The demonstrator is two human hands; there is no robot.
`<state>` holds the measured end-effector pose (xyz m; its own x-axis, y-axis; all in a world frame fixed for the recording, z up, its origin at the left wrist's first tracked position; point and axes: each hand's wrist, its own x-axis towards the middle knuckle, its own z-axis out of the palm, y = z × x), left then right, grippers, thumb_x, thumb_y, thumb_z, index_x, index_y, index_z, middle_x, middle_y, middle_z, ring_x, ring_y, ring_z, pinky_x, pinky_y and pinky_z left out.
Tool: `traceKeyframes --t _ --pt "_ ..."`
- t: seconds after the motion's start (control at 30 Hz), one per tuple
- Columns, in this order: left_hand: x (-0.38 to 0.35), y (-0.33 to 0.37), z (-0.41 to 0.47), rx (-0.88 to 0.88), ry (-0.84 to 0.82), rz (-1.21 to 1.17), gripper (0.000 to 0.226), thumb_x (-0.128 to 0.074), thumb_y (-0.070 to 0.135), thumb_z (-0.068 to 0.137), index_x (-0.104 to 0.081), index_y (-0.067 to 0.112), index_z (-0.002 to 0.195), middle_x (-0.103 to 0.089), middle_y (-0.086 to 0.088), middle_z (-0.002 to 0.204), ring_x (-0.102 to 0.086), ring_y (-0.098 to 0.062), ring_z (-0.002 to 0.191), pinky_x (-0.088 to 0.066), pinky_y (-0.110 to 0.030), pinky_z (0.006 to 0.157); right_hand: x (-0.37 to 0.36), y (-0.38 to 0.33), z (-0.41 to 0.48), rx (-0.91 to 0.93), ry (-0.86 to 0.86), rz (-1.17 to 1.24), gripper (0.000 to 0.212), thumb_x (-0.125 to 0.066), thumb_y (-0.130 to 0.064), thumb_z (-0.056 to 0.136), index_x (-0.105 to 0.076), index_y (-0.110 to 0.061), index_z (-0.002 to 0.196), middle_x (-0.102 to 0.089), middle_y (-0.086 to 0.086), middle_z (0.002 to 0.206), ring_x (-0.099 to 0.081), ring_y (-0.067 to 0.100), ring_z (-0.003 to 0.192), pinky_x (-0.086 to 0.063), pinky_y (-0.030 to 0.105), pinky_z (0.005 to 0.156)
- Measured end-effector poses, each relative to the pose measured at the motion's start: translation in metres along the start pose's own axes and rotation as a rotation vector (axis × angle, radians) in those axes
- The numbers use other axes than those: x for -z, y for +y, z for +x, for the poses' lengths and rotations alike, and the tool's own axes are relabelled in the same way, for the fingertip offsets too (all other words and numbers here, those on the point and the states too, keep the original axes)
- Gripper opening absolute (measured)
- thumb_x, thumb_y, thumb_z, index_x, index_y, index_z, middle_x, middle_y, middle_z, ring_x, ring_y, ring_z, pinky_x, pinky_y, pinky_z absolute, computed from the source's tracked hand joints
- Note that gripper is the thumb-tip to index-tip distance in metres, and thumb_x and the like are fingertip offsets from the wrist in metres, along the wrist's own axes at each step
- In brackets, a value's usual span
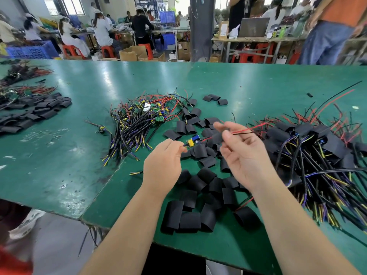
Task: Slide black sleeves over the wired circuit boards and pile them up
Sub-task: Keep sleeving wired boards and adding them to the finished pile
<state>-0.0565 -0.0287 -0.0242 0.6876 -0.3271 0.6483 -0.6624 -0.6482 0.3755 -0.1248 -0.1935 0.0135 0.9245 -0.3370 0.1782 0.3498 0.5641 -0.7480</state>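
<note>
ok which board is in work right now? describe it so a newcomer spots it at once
On the green table, look between the bare-board tangle at centre and the sleeved pile at right. There the left hand pinches one end of a board and the right hand its red and black wires. It alone is held up, unsleeved, yellow and blue parts showing.

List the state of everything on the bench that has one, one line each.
circuit board: bare, no sleeve on it, held above the table between both hands.
left hand: pinches the circuit board at its cable end.
right hand: pinches the red and black wires.
loose sleeves: empty, scattered.
middle pile: bare boards, tangled.
right pile: sleeved boards, heaped.
</note>
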Motion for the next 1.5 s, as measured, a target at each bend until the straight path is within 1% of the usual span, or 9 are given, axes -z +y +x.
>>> traceKeyframes --t 0.33,0.5,0.8,1.0,1.13,1.23,1.37,1.43,1.5 --pt "0.002 0.010 -0.003 -0.139 0.052 -0.109 0.033 -0.041 0.016 0.092 -0.069 0.002 0.084 -0.063 -0.008 0.074 -0.059 -0.029 0.067 -0.048 -0.037 0.053 0.007 0.006 0.001 -0.016 -0.049 -0.090 0.027 -0.064 -0.006 0.073 -0.062 -0.012 0.099 -0.073 0.012 0.099 -0.065 0.013 0.077 -0.050 0.018 0.064" --pt "0.002 0.011 -0.004 -0.143 0.064 -0.159 0.032 -0.041 0.015 0.093 -0.068 0.000 0.087 -0.064 -0.007 0.077 -0.061 -0.030 0.070 -0.050 -0.039 0.055 0.007 0.005 0.000 -0.032 -0.073 -0.094 0.022 -0.060 -0.008 0.076 -0.061 -0.013 0.098 -0.074 0.007 0.102 -0.063 0.009 0.065 -0.049 0.018 0.058" --pt "-0.004 0.017 -0.006 -0.136 0.011 -0.141 0.036 -0.039 0.026 0.097 -0.066 0.006 0.082 -0.057 -0.001 0.072 -0.054 -0.023 0.070 -0.045 -0.037 0.057 0.008 0.003 -0.001 -0.091 -0.057 -0.112 0.027 -0.060 -0.010 0.076 -0.057 -0.011 0.103 -0.072 0.007 0.103 -0.073 0.028 0.080 -0.059 0.035 0.064" --pt "-0.010 0.019 -0.008 -0.032 -0.111 -0.193 0.030 -0.040 0.024 0.098 -0.063 0.015 0.080 -0.057 0.010 0.071 -0.051 -0.019 0.072 -0.035 -0.041 0.081 0.012 0.007 0.000 -0.007 -0.047 -0.247 0.023 -0.064 -0.013 0.073 -0.064 -0.019 0.095 -0.074 0.005 0.099 -0.072 0.022 0.082 -0.059 0.034 0.070" --pt "-0.010 0.019 -0.006 0.115 -0.182 -0.348 0.020 -0.040 0.030 0.097 -0.052 0.037 0.083 -0.051 0.012 0.068 -0.046 -0.004 0.077 -0.024 -0.028 0.087 0.014 0.009 0.001 0.048 -0.046 -0.324 0.020 -0.068 -0.019 0.071 -0.069 -0.025 0.090 -0.074 0.007 0.100 -0.069 0.020 0.082 -0.057 0.034 0.076" --pt "-0.006 0.018 -0.006 0.159 -0.196 -0.454 0.014 -0.047 0.038 0.086 -0.049 0.052 0.086 -0.055 0.024 0.075 -0.043 0.015 0.091 -0.016 -0.012 0.091 0.015 0.012 0.004 0.045 -0.008 -0.331 0.024 -0.067 -0.017 0.072 -0.065 -0.017 0.095 -0.074 0.007 0.098 -0.069 0.020 0.080 -0.057 0.033 0.074" --pt "-0.005 0.018 -0.006 0.113 -0.168 -0.425 0.025 -0.061 0.036 0.078 -0.050 0.057 0.084 -0.060 0.026 0.084 -0.052 0.003 0.091 -0.028 -0.029 0.093 0.016 0.015 0.007 0.034 0.060 -0.337 0.022 -0.065 -0.007 0.080 -0.060 -0.009 0.102 -0.075 0.008 0.095 -0.070 0.020 0.077 -0.055 0.028 0.068" --pt "-0.005 0.016 -0.004 0.094 -0.139 -0.384 0.019 -0.063 0.030 0.080 -0.059 0.048 0.085 -0.063 0.016 0.080 -0.055 -0.007 0.082 -0.037 -0.041 0.087 0.016 0.016 0.007 0.038 0.090 -0.360 0.022 -0.069 -0.010 0.079 -0.062 -0.009 0.100 -0.075 0.011 0.093 -0.070 0.022 0.078 -0.055 0.027 0.067" --pt "-0.006 0.012 -0.004 0.051 -0.145 -0.307 0.009 -0.062 0.030 0.083 -0.068 0.034 0.088 -0.059 0.011 0.079 -0.050 -0.008 0.079 -0.036 -0.042 0.081 0.014 0.016 0.005 0.051 0.109 -0.401 0.031 -0.076 -0.023 0.066 -0.065 -0.014 0.094 -0.073 0.015 0.089 -0.070 0.025 0.079 -0.055 0.029 0.069"
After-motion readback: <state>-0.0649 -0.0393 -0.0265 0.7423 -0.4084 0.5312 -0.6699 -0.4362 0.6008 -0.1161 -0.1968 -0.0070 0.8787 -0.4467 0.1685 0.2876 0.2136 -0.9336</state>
